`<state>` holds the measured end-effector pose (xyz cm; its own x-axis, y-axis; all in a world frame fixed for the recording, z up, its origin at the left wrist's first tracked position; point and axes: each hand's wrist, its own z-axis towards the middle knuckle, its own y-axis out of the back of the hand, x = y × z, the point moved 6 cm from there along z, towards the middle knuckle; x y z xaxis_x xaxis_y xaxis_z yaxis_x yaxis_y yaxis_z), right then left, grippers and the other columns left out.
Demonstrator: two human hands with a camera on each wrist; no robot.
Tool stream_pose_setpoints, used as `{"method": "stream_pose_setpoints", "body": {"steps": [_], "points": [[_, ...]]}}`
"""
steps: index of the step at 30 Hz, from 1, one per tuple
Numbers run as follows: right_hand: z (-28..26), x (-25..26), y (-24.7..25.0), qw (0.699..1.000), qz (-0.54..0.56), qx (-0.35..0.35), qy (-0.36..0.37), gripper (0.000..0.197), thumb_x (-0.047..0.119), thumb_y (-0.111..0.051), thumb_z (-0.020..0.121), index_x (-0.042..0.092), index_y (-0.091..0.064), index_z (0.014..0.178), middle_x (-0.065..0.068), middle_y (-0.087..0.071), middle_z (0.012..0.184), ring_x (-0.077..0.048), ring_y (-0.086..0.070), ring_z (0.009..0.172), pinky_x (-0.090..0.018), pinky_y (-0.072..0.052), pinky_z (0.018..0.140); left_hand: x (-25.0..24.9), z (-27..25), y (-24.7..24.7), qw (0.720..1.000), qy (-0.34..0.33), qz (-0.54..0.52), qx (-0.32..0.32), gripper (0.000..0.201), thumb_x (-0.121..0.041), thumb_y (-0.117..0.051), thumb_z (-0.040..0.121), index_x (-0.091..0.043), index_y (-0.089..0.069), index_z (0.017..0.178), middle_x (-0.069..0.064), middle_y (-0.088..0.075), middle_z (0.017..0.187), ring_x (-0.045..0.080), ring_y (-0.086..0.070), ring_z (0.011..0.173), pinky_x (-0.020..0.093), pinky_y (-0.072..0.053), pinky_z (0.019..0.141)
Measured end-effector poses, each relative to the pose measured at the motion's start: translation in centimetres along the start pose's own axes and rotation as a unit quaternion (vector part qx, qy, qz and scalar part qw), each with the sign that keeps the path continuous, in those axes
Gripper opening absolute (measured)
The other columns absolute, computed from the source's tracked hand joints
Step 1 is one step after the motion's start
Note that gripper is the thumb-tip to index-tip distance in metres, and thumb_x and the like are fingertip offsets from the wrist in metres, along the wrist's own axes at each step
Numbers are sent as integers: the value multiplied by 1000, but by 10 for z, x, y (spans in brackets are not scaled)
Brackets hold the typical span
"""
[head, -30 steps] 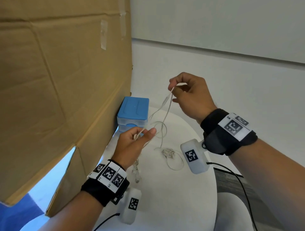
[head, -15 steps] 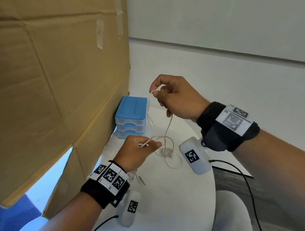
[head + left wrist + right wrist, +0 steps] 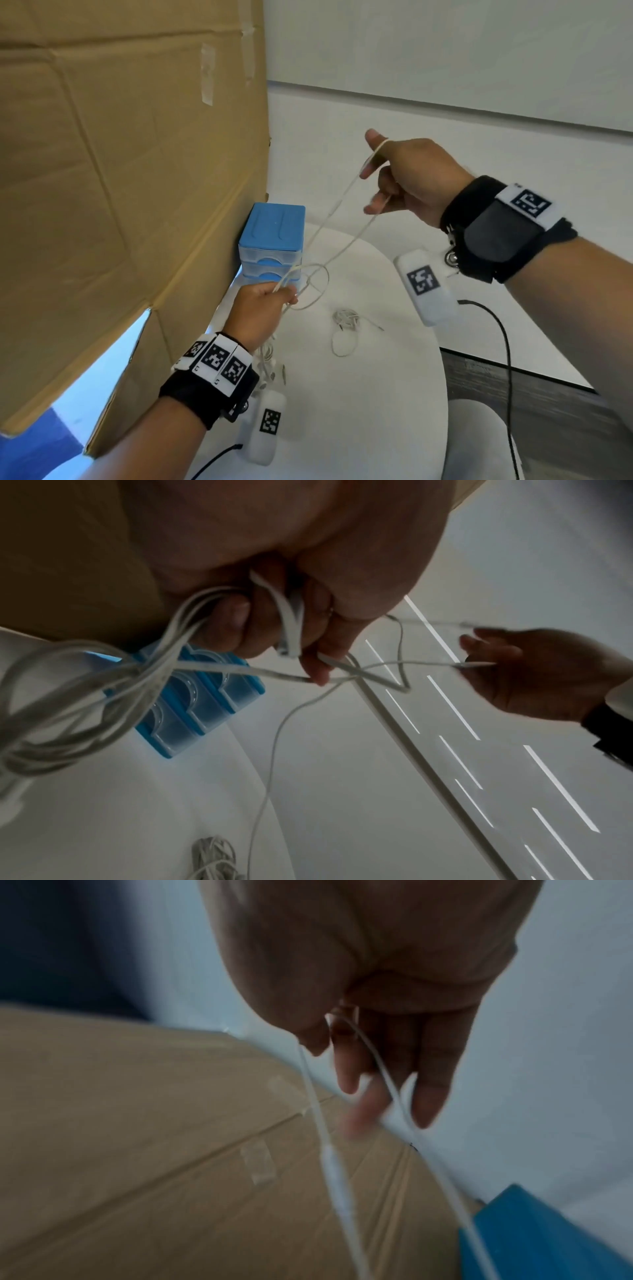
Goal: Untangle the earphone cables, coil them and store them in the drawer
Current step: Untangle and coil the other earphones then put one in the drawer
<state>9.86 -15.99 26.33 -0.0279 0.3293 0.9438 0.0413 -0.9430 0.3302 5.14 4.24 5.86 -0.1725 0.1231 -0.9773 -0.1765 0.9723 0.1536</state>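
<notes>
My left hand (image 3: 270,298) grips several white loops of an earphone cable (image 3: 337,205) just in front of the blue drawer unit (image 3: 272,233); more coils hang below that hand. In the left wrist view its fingers (image 3: 308,642) curl round the cable (image 3: 240,669). My right hand (image 3: 376,174) is raised up and to the right. Two taut strands run from it down to the left hand. In the blurred right wrist view the cable (image 3: 330,1164) comes out between thumb and fingers (image 3: 346,1080). A second tangled earphone (image 3: 346,317) lies on the white table (image 3: 359,394). The drawers look closed.
A large cardboard sheet (image 3: 120,171) stands along the left, right beside the drawer unit. A white wall rises behind the round table. A black lead (image 3: 503,342) hangs at the right over dark flooring and a grey seat (image 3: 479,442).
My right hand has risen and swung to the right, drawing the cable taut. The strand that reached down to the pile on the table now hangs clear of it.
</notes>
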Motion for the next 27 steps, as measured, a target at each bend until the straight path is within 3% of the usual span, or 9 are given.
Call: {"method": "stream_pose_setpoints", "body": {"steps": [2,6,9,12,17,20,22,25,27], "points": [[0,13,4,985,-141,-53,87,58,60,-60,87,4,-64,73,7,-41,44,-12,-45,44,-26,-48,56,7,3,3,1000,15,4,-20,26,-27,-67,88,-12,-71,66,4,-57,71,17,-50,68,23,-39,57],[-6,47,-2,838,-476,-53,261,53,74,-65,71,22,-72,81,14,-49,60,-18,-54,71,-28,-37,66,19,5,19,994,74,6,-81,28,-22,-64,90,-12,-63,64,-7,-36,39,17,-32,44,13,-25,31],[-4,39,-10,743,-629,68,218,51,73,-70,65,24,-73,82,12,-61,64,-20,-62,74,-31,-49,71,22,9,32,989,99,12,-113,27,-22,-63,91,-13,-63,66,-8,-36,34,18,-32,46,18,-27,35],[0,35,-2,659,-728,66,178,32,52,-75,78,20,-73,79,3,-69,72,-23,-64,75,-32,-52,68,23,11,37,987,108,18,-116,24,-23,-63,90,-12,-65,69,1,-37,52,18,-33,47,20,-28,40],[6,48,18,617,-774,30,138,15,36,-73,82,20,-71,81,-1,-67,76,-27,-63,81,-36,-54,72,19,10,30,990,94,26,-103,20,-18,-62,90,-6,-66,75,5,-38,57,20,-34,49,13,-24,27],[13,71,31,651,-726,-89,203,7,15,-63,84,16,-70,86,-9,-65,79,-34,-62,75,-38,-53,69,23,10,29,989,95,29,-105,23,-17,-62,90,-7,-65,69,6,-43,60,21,-36,51,12,-24,26],[15,87,52,753,-595,-164,228,14,17,-58,90,16,-70,97,-12,-67,90,-35,-62,80,-38,-50,70,26,10,30,988,109,24,-104,26,-18,-62,91,-9,-64,67,2,-42,55,19,-36,49,12,-25,28],[16,88,68,931,-297,-137,162,22,28,-51,98,18,-70,101,-6,-73,93,-24,-72,78,-31,-58,66,26,9,31,988,117,32,-96,27,-20,-62,91,-11,-65,66,-4,-40,48,16,-36,46,17,-27,35],[18,84,67,976,-155,-106,108,26,34,-47,100,21,-68,94,0,-71,76,-16,-71,62,-26,-56,56,28,9,31,988,120,38,-92,26,-19,-62,92,-10,-65,68,-2,-41,51,16,-36,47,19,-28,38]]}}
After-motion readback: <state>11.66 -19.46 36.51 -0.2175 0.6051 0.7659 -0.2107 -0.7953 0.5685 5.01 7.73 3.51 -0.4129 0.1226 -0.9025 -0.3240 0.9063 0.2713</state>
